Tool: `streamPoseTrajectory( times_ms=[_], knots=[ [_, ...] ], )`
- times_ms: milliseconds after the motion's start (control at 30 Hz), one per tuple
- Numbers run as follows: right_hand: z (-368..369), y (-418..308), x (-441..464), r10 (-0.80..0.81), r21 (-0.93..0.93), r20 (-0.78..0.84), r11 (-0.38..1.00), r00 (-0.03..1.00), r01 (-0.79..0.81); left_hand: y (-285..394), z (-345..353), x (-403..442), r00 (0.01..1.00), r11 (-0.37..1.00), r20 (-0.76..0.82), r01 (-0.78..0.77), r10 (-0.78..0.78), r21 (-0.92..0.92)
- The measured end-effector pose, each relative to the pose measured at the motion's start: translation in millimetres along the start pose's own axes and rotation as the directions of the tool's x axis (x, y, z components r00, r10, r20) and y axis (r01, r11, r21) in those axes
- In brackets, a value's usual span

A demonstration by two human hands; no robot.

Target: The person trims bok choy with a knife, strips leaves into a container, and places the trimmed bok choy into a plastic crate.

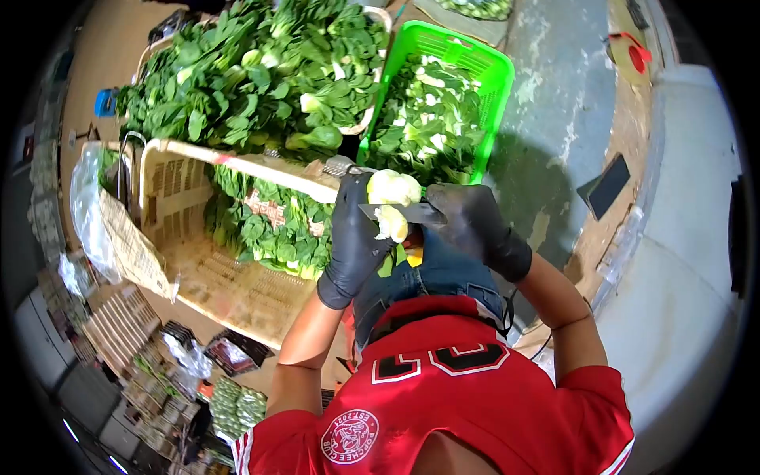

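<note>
My left hand [350,241], in a black glove, is closed around a bok choy [394,188] with its pale base facing up. A cut pale piece [391,223] lies just below the base, against the blade. My gloved right hand [479,226] grips a knife [416,212], its handle hidden in the fist and its blade pointing left across the bok choy. Right beyond my hands stands a bright green basket [500,99] with loose leaves and white stem pieces. Some leaf hangs below my left hand.
A large crate [245,158] at left holds stacked bok choy [277,226]. Behind it, another crate [378,32] is heaped with bok choy [253,71]. A dark flat object [604,187] lies on the right ledge. Cardboard [131,237] and plastic [89,206] hang at the crate's left end.
</note>
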State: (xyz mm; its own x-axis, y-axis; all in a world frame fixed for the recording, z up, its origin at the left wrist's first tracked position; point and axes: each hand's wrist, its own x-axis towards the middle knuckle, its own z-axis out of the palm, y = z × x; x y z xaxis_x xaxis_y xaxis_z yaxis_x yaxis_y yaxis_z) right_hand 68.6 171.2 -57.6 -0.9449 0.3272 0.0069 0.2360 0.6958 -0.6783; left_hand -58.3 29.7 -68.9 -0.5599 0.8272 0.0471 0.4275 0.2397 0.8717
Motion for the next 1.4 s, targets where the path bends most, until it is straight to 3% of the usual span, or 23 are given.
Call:
streamPoseTrajectory(
  times_ms=[67,100,133,233,300,333,367,467,500,533,600,633,667,733,800,900,967,1067,1133,1233,1333,1367,1400],
  knots=[
    [-5.4,8.9,-9.5,0.045,-0.015,-0.021,0.999,0.999,-0.045,6.9,11.3,7.5,0.999,0.998,0.015,-0.042,0.042,-0.040],
    [-2.5,21.9,-14.2,0.112,0.013,-0.024,0.994,0.993,-0.112,17.5,12.9,8.9,0.995,0.988,0.072,-0.082,0.073,0.130],
    [7.1,45.5,-20.6,0.180,0.043,-0.023,0.983,0.983,-0.179,21.5,18.2,9.1,0.995,0.996,0.086,-0.052,0.045,0.075],
    [26.7,138.1,-42.0,0.612,-0.126,0.194,0.790,0.766,-0.599,23.6,27.6,22.1,0.993,0.998,0.118,-0.004,0.011,-0.058],
    [25.4,146.6,-52.3,0.524,0.239,0.000,0.827,0.852,-0.509,12.9,36.2,31.6,0.995,0.993,0.101,0.024,-0.012,-0.118],
    [22.8,127.5,-62.8,0.516,0.417,-0.093,0.797,0.852,-0.437,11.2,36.6,25.4,0.992,0.988,0.118,0.062,-0.045,-0.145],
    [7.5,97.7,-46.6,0.457,0.655,-0.063,0.690,0.887,-0.309,14.3,37.1,30.1,0.982,0.995,0.181,0.065,-0.049,-0.081],
    [-9.6,51.3,-18.8,0.154,0.607,-0.122,0.794,0.980,-0.050,14.0,43.5,37.6,0.975,0.999,0.220,-0.016,0.006,0.045],
    [-15.9,49.9,-17.0,0.114,0.539,-0.063,0.840,0.991,-0.062,12.0,40.9,37.2,0.972,0.994,0.234,0.003,-0.029,0.110],
    [-22.7,54.5,-13.1,0.073,0.466,-0.004,0.882,0.997,-0.063,19.0,31.7,42.6,0.960,0.996,0.264,0.088,-0.094,0.036],
    [-27.2,76.3,-6.1,0.056,0.362,0.176,0.925,0.983,-0.117,-0.3,21.3,48.5,0.933,0.991,0.358,0.025,0.024,-0.129],
    [-28.8,85.2,0.5,0.080,0.326,0.290,0.929,0.954,-0.177,0.5,12.6,50.6,0.881,0.959,0.471,0.170,-0.045,-0.226],
    [-27.5,86.8,2.4,0.076,0.360,0.271,0.916,0.960,-0.174,-7.8,11.4,47.4,0.844,0.815,0.536,0.324,-0.019,-0.481],
    [-28.8,82.6,10.3,0.068,0.428,0.232,0.888,0.970,-0.164,-25.4,5.8,41.1,0.775,0.611,0.608,0.569,-0.174,-0.551],
    [-24.3,70.1,14.6,-0.031,0.313,0.003,0.949,1.000,0.028,-36.5,2.7,48.9,0.747,0.547,0.665,0.568,-0.028,-0.615],
    [-14.5,58.3,22.2,0.020,0.447,0.147,0.891,0.989,-0.084,-107.6,30.4,18.7,0.821,0.626,0.566,0.484,-0.081,-0.612],
    [-22.4,43.0,34.3,0.101,0.385,0.281,0.899,0.954,-0.208,-84.5,25.0,27.3,0.825,0.635,0.564,0.453,-0.032,-0.626],
    [-9.5,48.3,42.0,0.107,0.407,0.262,0.889,0.959,-0.211,-70.4,12.0,38.5,0.761,0.539,0.630,0.601,-0.158,-0.590],
    [-9.0,42.6,52.7,0.148,0.402,0.396,0.859,0.906,-0.316,-54.1,-1.0,36.7,0.814,0.657,0.570,0.492,-0.114,-0.572],
    [-9.1,39.4,67.7,0.185,0.450,0.604,0.723,0.775,-0.524,-62.2,-18.8,34.1,0.706,0.625,0.705,0.581,-0.070,-0.521],
    [16.4,68.7,80.0,0.161,0.408,0.581,0.790,0.798,-0.457,-89.4,-35.9,16.2,0.598,0.396,0.798,0.716,0.076,-0.575],
    [16.3,69.3,86.7,0.116,0.449,0.519,0.806,0.847,-0.385,-96.4,-40.3,10.8,0.657,0.455,0.753,0.679,-0.025,-0.577],
    [24.5,86.4,86.7,0.243,0.244,0.419,0.898,0.875,-0.367,-101.1,-42.4,8.5,0.689,0.261,0.725,0.702,-0.013,-0.662]
  ],
)
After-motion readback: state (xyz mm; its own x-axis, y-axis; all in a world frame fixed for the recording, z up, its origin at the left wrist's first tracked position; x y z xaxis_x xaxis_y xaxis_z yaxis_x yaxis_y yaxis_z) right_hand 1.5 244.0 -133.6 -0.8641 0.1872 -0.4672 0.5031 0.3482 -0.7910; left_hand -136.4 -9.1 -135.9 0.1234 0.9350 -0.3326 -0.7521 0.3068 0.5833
